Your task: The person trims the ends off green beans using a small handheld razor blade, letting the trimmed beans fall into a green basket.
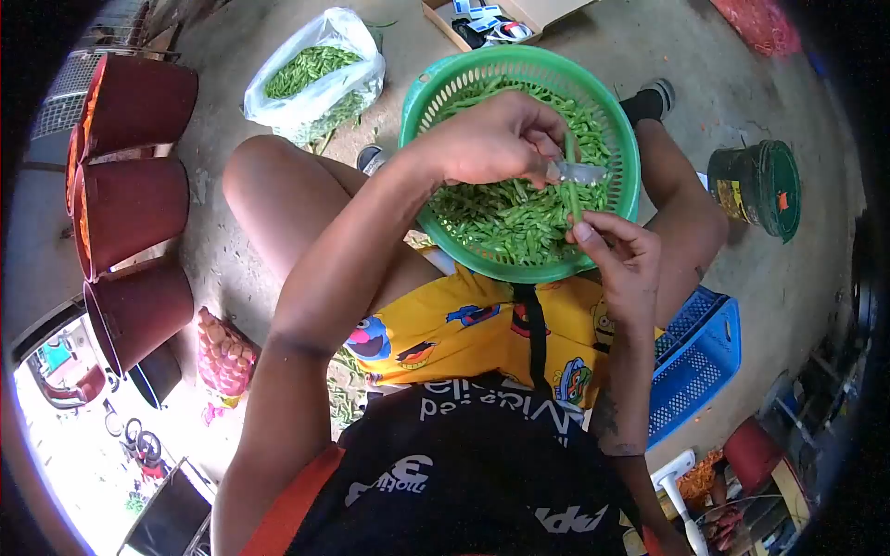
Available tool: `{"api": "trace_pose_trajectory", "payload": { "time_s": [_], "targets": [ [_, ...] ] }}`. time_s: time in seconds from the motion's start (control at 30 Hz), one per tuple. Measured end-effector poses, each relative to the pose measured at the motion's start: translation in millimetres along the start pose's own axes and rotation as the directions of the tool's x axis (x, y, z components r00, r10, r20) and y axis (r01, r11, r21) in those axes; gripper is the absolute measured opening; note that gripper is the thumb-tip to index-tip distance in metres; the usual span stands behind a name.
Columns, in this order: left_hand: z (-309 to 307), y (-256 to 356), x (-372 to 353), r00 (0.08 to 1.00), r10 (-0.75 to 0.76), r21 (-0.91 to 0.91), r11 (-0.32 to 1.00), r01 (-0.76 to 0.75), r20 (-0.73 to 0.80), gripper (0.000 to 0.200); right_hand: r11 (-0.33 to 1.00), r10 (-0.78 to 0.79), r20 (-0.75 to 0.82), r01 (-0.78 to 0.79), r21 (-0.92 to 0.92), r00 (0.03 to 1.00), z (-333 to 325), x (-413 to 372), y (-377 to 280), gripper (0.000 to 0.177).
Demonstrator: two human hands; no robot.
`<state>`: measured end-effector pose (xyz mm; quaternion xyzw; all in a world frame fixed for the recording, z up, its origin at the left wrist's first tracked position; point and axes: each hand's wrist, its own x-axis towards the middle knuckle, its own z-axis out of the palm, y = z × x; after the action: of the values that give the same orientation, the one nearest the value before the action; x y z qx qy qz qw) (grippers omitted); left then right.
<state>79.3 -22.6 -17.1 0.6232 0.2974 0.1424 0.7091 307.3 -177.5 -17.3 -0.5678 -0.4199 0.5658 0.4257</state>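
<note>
My left hand (505, 139) is closed around a small knife, whose short blade (584, 173) points right. That blade lies across a long green bean (576, 202), which stands roughly upright over the basket. The bean's lower end is pinched between the thumb and fingers of my right hand (626, 255). Beneath both hands sits a round green plastic basket (629, 185) with slotted walls, at my lap between my legs. Many cut green bean pieces (519, 222) fill it. My left fingers hide the knife's handle.
A white plastic bag (366, 69) of green pieces stands ahead on the left. Dark red buckets (139, 213) line the left, near a net bag (224, 357). A blue crate (695, 371) and a dark green bucket (779, 190) are right; a cardboard box (547, 11) lies ahead.
</note>
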Motion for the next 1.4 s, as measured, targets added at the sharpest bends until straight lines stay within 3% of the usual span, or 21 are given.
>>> {"api": "trace_pose_trajectory", "payload": {
  "time_s": [0.1,0.13,0.27,0.37,0.4,0.5,0.53,0.7,0.77,0.83,0.9,1.03,1.1,1.2,1.4],
  "targets": [
    [-8.8,-1.0,-2.4,0.996,0.019,-0.092,0.995,-0.027,-0.081,0.031,1.0,0.003,0.005,-0.003,-0.003,1.0,-7.5,-5.9,-2.3,0.022],
    [-18.0,1.0,-4.3,0.992,0.025,-0.021,0.999,-0.028,-0.123,0.033,1.0,-0.005,0.002,0.005,0.003,1.0,-11.5,-8.7,-2.8,0.022],
    [-24.3,3.8,-6.8,0.989,0.04,-0.066,0.997,-0.05,-0.141,0.037,0.999,0.05,-0.034,-0.051,-0.007,0.998,-17.9,-13.2,-0.3,0.022],
    [2.1,8.3,-1.9,0.999,0.004,0.057,0.998,-0.006,0.039,0.041,1.0,0.01,-0.001,-0.01,-0.026,1.0,-15.3,-10.7,2.0,0.021],
    [11.7,4.8,1.3,0.997,0.0,0.005,1.0,-0.001,0.077,0.037,0.999,0.024,-0.001,-0.024,-0.02,1.0,-13.0,-10.9,-0.4,0.02],
    [4.4,0.2,3.4,0.996,0.003,-0.002,1.0,-0.003,0.085,0.033,1.0,0.022,-0.002,-0.022,0.002,1.0,-14.9,-14.5,-0.4,0.02],
    [-1.9,-4.4,4.0,1.0,0.019,0.005,1.0,-0.019,0.015,0.03,1.0,0.0,-0.008,0.0,0.021,1.0,-17.3,-15.9,0.0,0.02],
    [-9.1,3.8,-3.0,1.0,-0.018,-0.021,1.0,0.017,-0.023,0.035,1.0,0.021,-0.024,-0.021,-0.001,0.999,-22.9,-17.4,6.1,0.02],
    [9.4,1.6,0.9,0.997,0.005,0.066,0.998,-0.01,0.08,0.037,1.0,0.026,-0.019,-0.026,0.005,0.999,-17.9,-14.8,6.4,0.02],
    [17.4,-2.2,2.6,0.989,-0.003,0.004,1.0,0.002,0.145,0.036,1.0,0.007,-0.031,-0.007,-0.009,0.999,-13.2,-14.3,5.6,0.02],
    [8.3,-3.0,4.1,0.996,0.047,0.015,0.999,-0.049,0.08,0.035,1.0,0.002,-0.02,-0.002,-0.009,1.0,-14.6,-15.0,0.8,0.02],
    [-9.1,2.7,-0.6,0.999,-0.028,-0.02,0.999,0.028,0.015,0.034,1.0,0.004,-0.019,-0.004,0.0,1.0,-15.7,-14.7,-0.2,0.019],
    [5.7,1.8,0.8,0.999,0.051,0.021,0.998,-0.051,0.014,0.032,1.0,-0.008,-0.015,0.008,0.007,1.0,-11.2,-10.2,1.0,0.019],
    [23.6,5.2,2.5,0.985,-0.018,-0.025,0.999,0.023,0.173,0.031,0.999,-0.031,-0.016,0.032,0.033,0.999,-9.3,-6.7,8.2,0.019],
    [-5.4,-1.0,0.6,1.0,0.004,0.032,0.999,-0.004,0.025,0.03,1.0,-0.019,-0.022,0.019,-0.001,1.0,-8.8,-4.3,5.3,0.019]
  ]
}}
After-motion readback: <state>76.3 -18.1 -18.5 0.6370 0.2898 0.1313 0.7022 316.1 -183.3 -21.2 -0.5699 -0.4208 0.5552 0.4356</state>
